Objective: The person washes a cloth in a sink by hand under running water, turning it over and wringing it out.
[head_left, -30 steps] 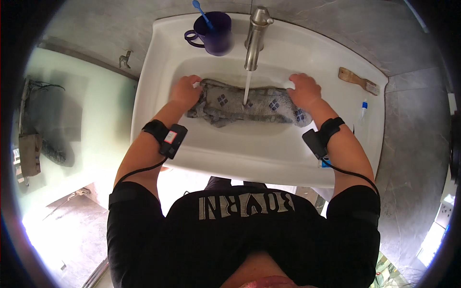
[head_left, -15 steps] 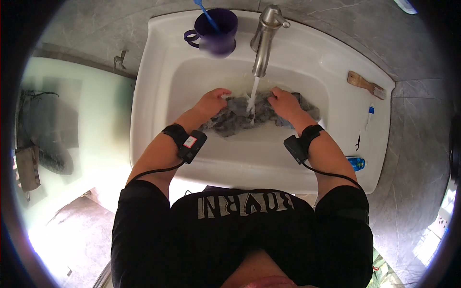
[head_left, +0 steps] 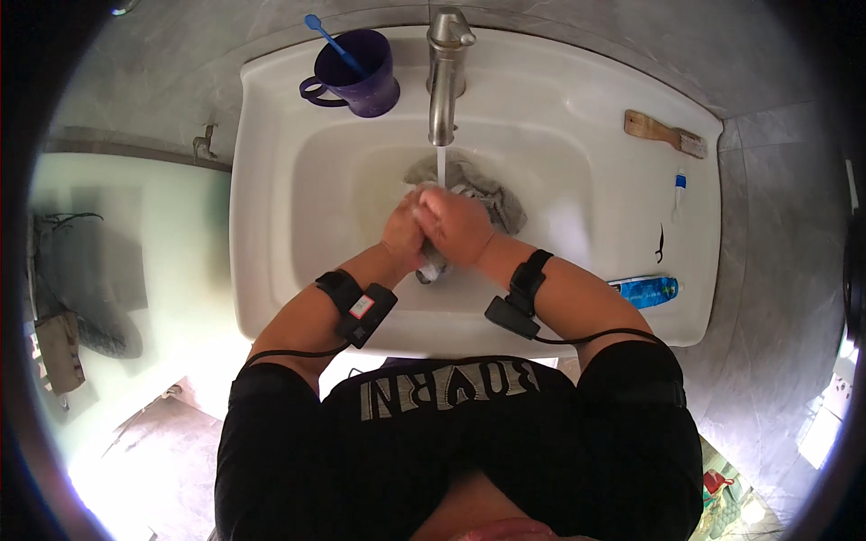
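Note:
In the white washbasin lies a wet grey cloth, bunched up, with part of it spread behind my hands. My left hand is closed around one end, and a light scrap of cloth pokes out below it. Pressed against it from the right, my right hand is also closed on the cloth, its fingers slightly blurred. A thin stream of water runs from the metal tap down onto the hands and cloth. The cloth between my palms is hidden.
On the rim stand a purple mug with a blue toothbrush. Along the right ledge lie a wooden-handled brush, a blue-capped clear item, a thin black strip and a blue tube. A frosted panel stands left.
My hands were apart, each at one side of the spread cloth. They have come together under the tap, and the cloth is gathered between them. The view has shifted slightly.

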`<state>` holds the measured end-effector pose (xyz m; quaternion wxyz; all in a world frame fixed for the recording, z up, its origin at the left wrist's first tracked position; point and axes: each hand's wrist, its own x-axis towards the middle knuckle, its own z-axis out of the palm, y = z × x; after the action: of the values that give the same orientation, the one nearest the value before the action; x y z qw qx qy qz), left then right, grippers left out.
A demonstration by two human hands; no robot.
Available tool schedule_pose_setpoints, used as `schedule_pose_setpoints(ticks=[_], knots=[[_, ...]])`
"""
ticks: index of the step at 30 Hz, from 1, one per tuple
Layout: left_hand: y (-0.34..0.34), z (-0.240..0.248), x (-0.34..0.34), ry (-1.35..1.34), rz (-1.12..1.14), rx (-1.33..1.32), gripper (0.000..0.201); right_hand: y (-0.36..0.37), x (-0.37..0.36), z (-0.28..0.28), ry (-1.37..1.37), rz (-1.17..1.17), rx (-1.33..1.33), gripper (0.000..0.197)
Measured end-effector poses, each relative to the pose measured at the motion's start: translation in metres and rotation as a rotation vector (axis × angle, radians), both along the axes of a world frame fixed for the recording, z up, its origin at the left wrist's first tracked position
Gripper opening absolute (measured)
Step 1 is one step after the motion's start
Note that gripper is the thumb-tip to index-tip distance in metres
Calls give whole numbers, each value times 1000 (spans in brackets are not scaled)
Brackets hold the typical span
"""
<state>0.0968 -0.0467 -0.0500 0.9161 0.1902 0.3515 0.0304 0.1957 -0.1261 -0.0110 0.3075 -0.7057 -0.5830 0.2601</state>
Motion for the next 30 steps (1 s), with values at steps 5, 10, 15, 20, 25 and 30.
schedule_pose_setpoints(ticks=[5,10,15,20,25,30], knots=[[-3,-3,9,116,-133,441,35,5,53,-38,-95,-316,-126,28],[58,15,-20,290,-497,1040,47,-16,106,-27,51,-476,-315,40],[69,10,-40,650,-626,1552,60,-43,102,-45,-177,-366,-322,67],[-3,44,-12,401,-487,508,64,-55,81,-54,347,-337,-411,72],[9,-6,-10,218,-177,123,70,-31,16,17,87,-83,-14,48],[18,-1,-2,-68,-142,-68,58,-20,-9,34,-74,3,184,24]])
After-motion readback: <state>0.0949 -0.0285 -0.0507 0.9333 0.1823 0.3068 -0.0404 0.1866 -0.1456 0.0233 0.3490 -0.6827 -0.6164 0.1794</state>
